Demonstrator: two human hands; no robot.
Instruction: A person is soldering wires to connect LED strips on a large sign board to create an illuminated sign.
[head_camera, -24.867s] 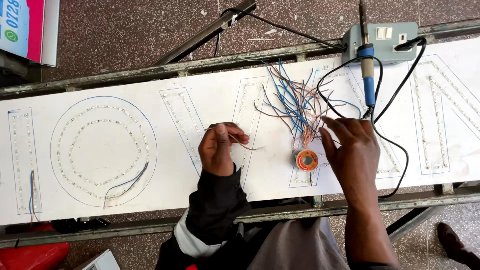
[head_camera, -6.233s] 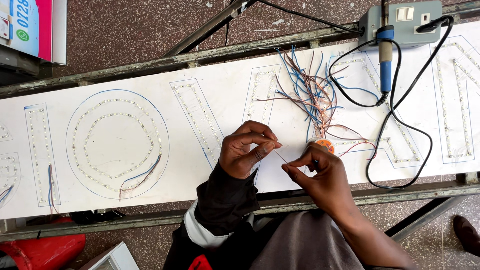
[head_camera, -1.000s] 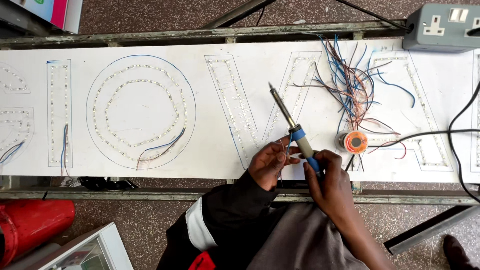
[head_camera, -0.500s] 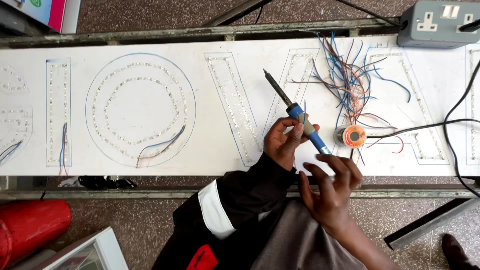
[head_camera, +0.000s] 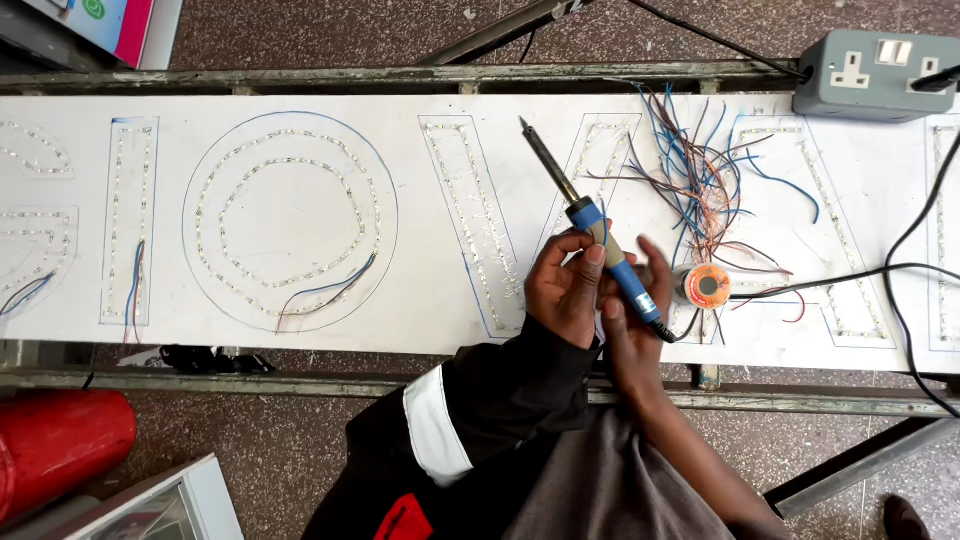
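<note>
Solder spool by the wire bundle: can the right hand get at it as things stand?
Probably yes. The solder spool lies uncovered on the white board, just beside the right hand, though that hand sits against the soldering iron.

Both hands are on the blue-handled soldering iron (head_camera: 590, 228) over the white sign board (head_camera: 420, 290), left hand (head_camera: 565, 290) gripping the handle, right hand (head_camera: 635, 320) just behind it, tip pointing up-left, with the solder spool (head_camera: 708, 286) and loose wire bundle (head_camera: 700, 175) just right of the iron.
</note>
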